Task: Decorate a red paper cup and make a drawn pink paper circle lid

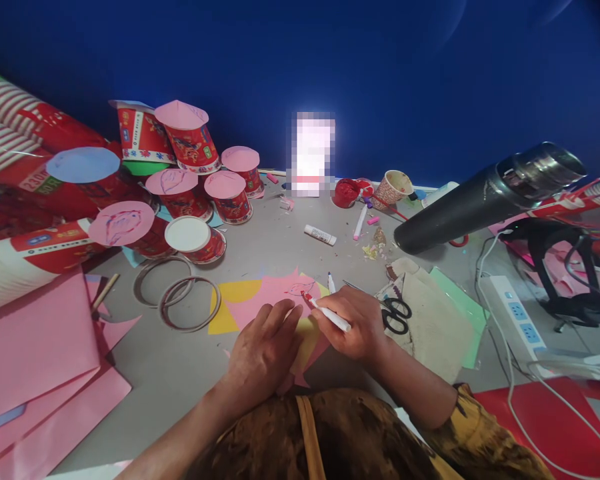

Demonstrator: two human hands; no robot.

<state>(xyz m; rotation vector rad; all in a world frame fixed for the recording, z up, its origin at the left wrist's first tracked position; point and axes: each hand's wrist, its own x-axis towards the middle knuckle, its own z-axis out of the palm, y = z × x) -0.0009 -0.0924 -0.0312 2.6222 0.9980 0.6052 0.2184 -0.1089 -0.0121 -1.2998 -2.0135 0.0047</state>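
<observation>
My left hand (263,350) lies flat, fingers stretched out, pressing down a pink paper shape (275,293) that rests on yellow paper (230,303) on the grey table. My right hand (353,323) is closed round a white marker with a red tip (325,312). The tip touches the pink paper where a small red drawing (300,288) shows. Black-handled scissors (395,313) lie just right of my right hand.
Several red paper cups capped with pink discs (195,173) stand at the back left. Pink sheets (35,360) lie left, tape rings (180,300) beside them. A glue stick (320,235), a black flask (485,200), a power strip (515,317) and cables lie right.
</observation>
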